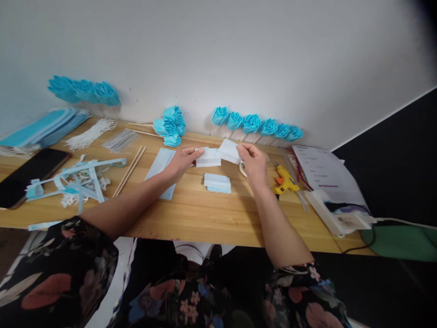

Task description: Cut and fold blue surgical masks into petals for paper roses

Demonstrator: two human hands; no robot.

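Note:
Over the middle of the table, my left hand (pixel 182 163) pinches a white piece of mask fabric (pixel 210 157) between thumb and fingers. My right hand (pixel 254 163) grips a second white piece of mask fabric (pixel 229 150), tilted, its left edge meeting or overlapping the first. Just below them lies a small stack of pale blue and white cut pieces (pixel 217 183). A flat light-blue mask sheet (pixel 157 168) lies partly under my left wrist. Beside my right fingers a white ring (pixel 242 169), perhaps a tape roll, is mostly hidden.
Blue fabric flowers on sticks (pixel 251 123) lean along the wall, with others (pixel 170 125) lying down. At left are masks (pixel 51 127), white cords (pixel 90 133), thin strips (pixel 121 140), wooden sticks (pixel 129 171), scraps (pixel 80 177) and a phone (pixel 17 182). A yellow glue gun (pixel 287 179) and power strip (pixel 322 212) stand right.

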